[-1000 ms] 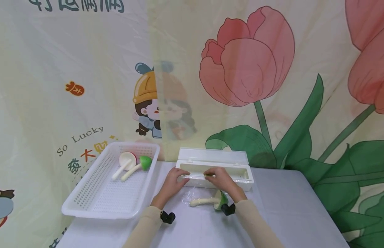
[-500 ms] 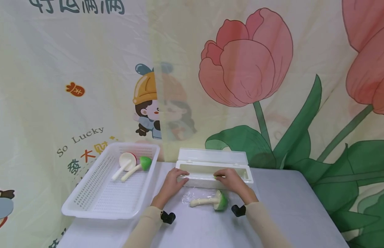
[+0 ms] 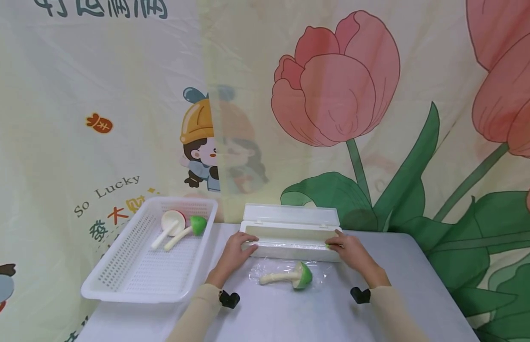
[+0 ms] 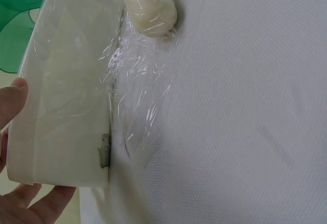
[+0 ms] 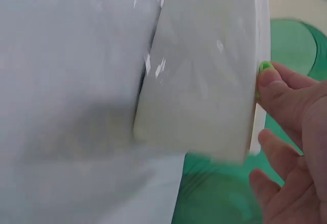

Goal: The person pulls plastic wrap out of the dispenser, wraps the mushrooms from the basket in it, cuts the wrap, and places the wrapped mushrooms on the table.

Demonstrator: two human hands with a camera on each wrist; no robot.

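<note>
A long white cling film box [image 3: 290, 251] lies across the table with its lid [image 3: 290, 215] raised at the back. My left hand [image 3: 234, 254] grips its left end, thumb on the front edge in the left wrist view. At the right end, my right hand [image 3: 352, 251] pinches a small green slide cutter [image 5: 264, 66] on the front edge. Clear cling film [image 4: 145, 70] hangs down the box front onto the table. On that film lies a green-capped toy mushroom [image 3: 305, 275], its pale stem pointing left. The box's inner floor is partly hidden.
To the left stands a white perforated basket [image 3: 141, 280] holding a mushroom with a red rim [image 3: 174, 222] and another green-capped mushroom [image 3: 198, 225]. Behind the table hangs a printed cloth [image 3: 248, 118] with tulips.
My right hand has slid rightward along the box's front edge with the slide cutter, from near the middle to the right end. My left hand stays on the left end.
</note>
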